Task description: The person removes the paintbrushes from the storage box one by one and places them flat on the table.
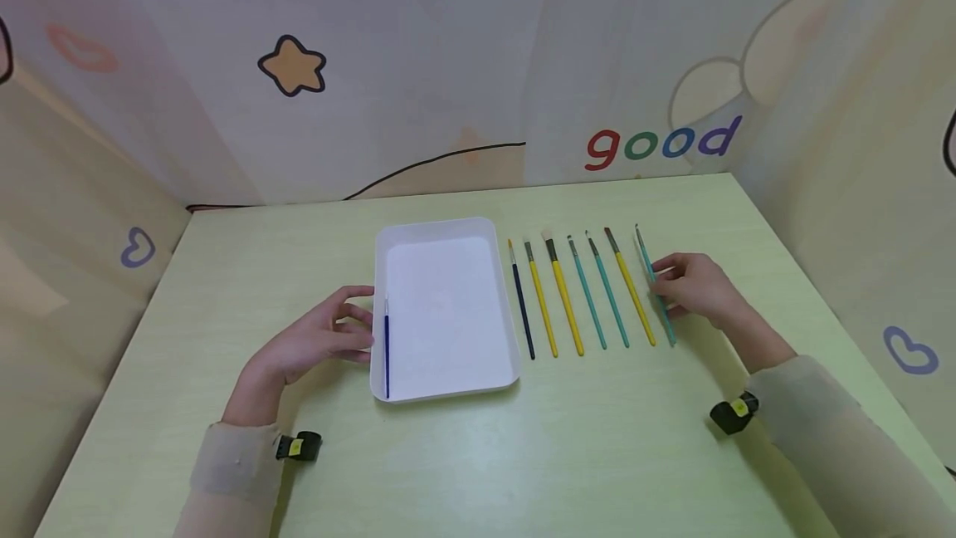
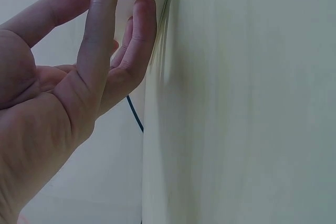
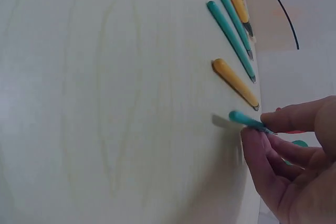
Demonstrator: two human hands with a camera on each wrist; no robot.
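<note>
A white rectangular tray (image 1: 448, 305) lies on the table, with a dark blue paintbrush (image 1: 387, 347) inside along its left side. My left hand (image 1: 324, 335) is at the tray's left edge. In the left wrist view, its loosely bent fingers (image 2: 143, 35) touch the tray's outer wall. My right hand (image 1: 698, 285) pinches a teal paintbrush (image 1: 663, 318), the rightmost of a row. That brush's end (image 3: 241, 118) is lifted a little off the table in the right wrist view, with its shadow beside it.
Between tray and right hand lie a navy brush (image 1: 523, 310), yellow brushes (image 1: 543, 310) (image 1: 568, 305) (image 1: 637, 297) and teal brushes (image 1: 588, 297) (image 1: 610, 297), roughly parallel. A printed cloth (image 1: 448, 65) hangs behind the table (image 1: 448, 471) and along both sides.
</note>
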